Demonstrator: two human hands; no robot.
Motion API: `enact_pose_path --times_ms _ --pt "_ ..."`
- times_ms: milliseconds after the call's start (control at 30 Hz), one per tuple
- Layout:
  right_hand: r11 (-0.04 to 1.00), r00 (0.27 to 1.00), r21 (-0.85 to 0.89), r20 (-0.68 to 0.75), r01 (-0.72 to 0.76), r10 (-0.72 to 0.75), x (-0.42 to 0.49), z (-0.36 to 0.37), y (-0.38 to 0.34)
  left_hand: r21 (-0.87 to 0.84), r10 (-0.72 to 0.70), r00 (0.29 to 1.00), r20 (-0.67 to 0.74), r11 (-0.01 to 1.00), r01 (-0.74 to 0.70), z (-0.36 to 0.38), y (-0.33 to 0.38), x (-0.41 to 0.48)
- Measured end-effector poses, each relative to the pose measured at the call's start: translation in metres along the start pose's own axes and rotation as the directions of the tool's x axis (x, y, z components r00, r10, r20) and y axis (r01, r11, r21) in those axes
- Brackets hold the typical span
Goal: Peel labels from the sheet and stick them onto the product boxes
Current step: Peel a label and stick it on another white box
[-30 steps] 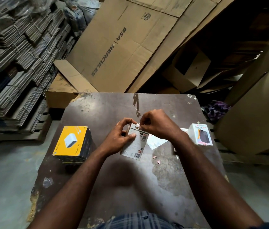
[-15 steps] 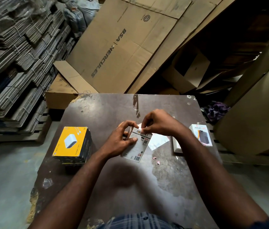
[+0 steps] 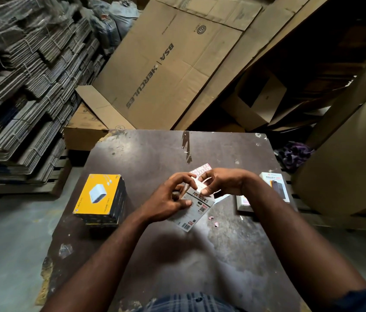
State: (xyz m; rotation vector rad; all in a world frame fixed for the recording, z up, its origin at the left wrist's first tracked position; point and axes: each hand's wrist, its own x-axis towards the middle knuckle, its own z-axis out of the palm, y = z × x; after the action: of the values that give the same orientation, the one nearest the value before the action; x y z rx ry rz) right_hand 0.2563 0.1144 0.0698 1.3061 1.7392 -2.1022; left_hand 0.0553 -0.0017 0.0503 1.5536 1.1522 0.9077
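Over mid-tabletop [image 3: 155,158] | left hand [image 3: 168,199] grip: clasped round tilted white box [image 3: 196,210] | right hand [image 3: 222,183] grip: fingertips pinching the box's far end, any label there too small to tell | label sheet [image 3: 202,168] just behind both hands | judgement: box light, stiff card, hold by edges; labels flimsy, sticky, lift by a corner
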Motion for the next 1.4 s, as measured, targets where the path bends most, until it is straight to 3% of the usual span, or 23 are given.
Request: enact_pose_path --times_ms 200,433,633,767,900,1033,1200,1400 --pt "0.968 0.996 0.243 -0.084 0.060 -0.041 0.004 -0.003 0.015 -0.059 -0.057 0.998 -0.006 0.997 0.057 0.003 -0.004 0.000" --pt "0.989 0.980 0.011 -0.144 0.144 -0.141 -0.008 0.013 0.002 -0.119 -0.168 0.985 -0.025 0.979 0.164 0.000 -0.006 -0.001" --pt "0.983 0.930 0.096 -0.349 0.156 -0.114 0.001 0.013 0.007 -0.197 -0.191 0.980 -0.049 0.964 0.177 0.001 -0.005 -0.001" --pt "0.982 0.923 -0.022 -0.338 0.186 -0.182 0.002 0.023 0.007 -0.225 -0.205 0.977 -0.062 0.956 0.186 -0.002 -0.005 -0.001" --pt "0.967 0.861 -0.073 -0.441 0.245 -0.252 0.003 0.033 0.011 -0.270 -0.211 0.975 -0.077 0.945 0.183 -0.002 -0.006 -0.001" --pt "0.923 0.806 -0.282 -0.464 0.260 -0.369 -0.003 0.039 0.014 -0.323 -0.242 0.964 -0.113 0.926 0.194 -0.002 -0.007 -0.001" --pt "0.931 0.847 -0.230 -0.396 0.283 -0.355 -0.006 0.035 0.022 -0.331 -0.255 0.958 -0.131 0.922 0.200 0.001 -0.008 -0.003" --pt "0.929 0.739 -0.119 -0.575 0.350 -0.352 -0.001 0.049 0.020 -0.275 -0.221 0.961 -0.168 0.946 0.170 0.002 -0.005 0.001"
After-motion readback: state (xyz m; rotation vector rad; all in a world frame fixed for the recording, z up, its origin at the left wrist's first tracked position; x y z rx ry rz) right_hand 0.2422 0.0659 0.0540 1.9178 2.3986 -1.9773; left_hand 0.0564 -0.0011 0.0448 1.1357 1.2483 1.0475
